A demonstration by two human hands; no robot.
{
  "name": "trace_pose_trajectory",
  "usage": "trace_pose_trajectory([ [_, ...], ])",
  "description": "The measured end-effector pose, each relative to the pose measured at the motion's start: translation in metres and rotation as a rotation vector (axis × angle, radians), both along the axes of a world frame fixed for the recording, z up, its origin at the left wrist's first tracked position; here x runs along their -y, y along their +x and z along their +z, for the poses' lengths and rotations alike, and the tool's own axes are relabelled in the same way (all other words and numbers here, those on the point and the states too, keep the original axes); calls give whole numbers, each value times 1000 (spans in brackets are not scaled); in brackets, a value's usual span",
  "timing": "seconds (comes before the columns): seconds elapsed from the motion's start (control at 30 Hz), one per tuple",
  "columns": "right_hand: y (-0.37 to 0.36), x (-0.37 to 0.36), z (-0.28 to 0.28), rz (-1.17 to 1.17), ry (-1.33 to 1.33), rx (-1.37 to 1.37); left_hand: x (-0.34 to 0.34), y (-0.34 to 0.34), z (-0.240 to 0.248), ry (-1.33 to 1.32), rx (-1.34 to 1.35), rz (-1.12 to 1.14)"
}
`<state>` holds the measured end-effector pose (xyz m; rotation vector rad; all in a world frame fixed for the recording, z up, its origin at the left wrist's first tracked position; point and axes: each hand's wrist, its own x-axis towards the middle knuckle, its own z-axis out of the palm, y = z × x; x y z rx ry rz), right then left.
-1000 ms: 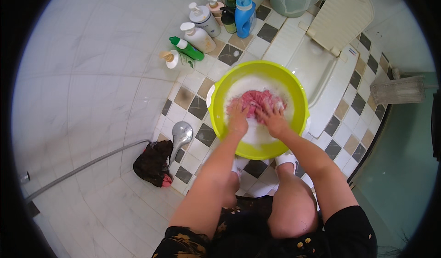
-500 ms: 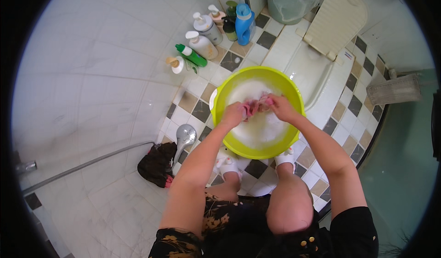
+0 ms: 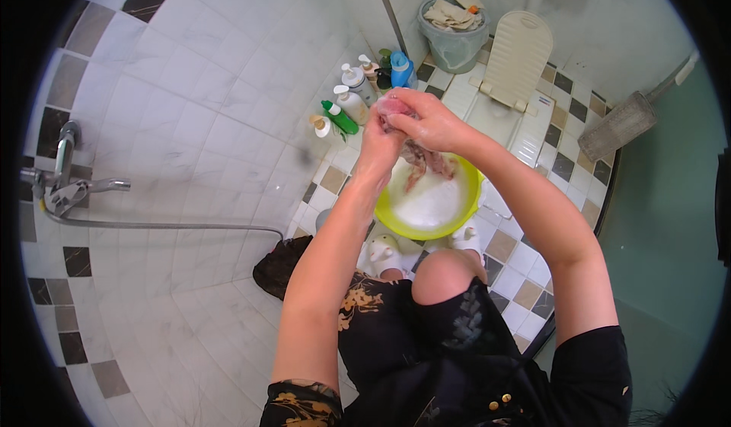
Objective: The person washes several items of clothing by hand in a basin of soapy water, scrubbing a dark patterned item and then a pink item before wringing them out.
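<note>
Both of my hands are raised above a yellow-green basin of white, sudsy water. My left hand is closed on a wet pinkish cloth. Beside it, my right hand also grips the cloth, its fingers meeting those of the left. A pink bunch of it bulges out at the top between the fingers. Below the hands, brownish-pink folds hang down over the suds. The cloth's full shape is hidden by my hands, so I cannot tell what garment it is.
Pump bottles, a green bottle and a blue jug line the left wall. Behind are a bin and a beige folding lid. A dark cloth bundle lies near my left forearm; a grey flat-headed tool stands right.
My hands have lifted the cloth up out of the suds and come together around it. My view has tilted up, showing the wall tap at left and more of the bin.
</note>
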<state>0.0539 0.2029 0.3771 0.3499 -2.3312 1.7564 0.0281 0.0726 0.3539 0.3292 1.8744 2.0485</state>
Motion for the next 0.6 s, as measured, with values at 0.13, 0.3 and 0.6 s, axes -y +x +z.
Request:
trace_pose_trajectory([
  [0.13, 26, -10, 14, -75, 427, -230, -2, 6, 14, 91, 76, 82],
  [0.3, 67, -15, -39, -245, 66, -151, -10, 26, 37, 137, 125, 112],
  [0.6, 44, 21, -107, -316, -359, 147, -41, 58, 114, 228, 19, 18],
])
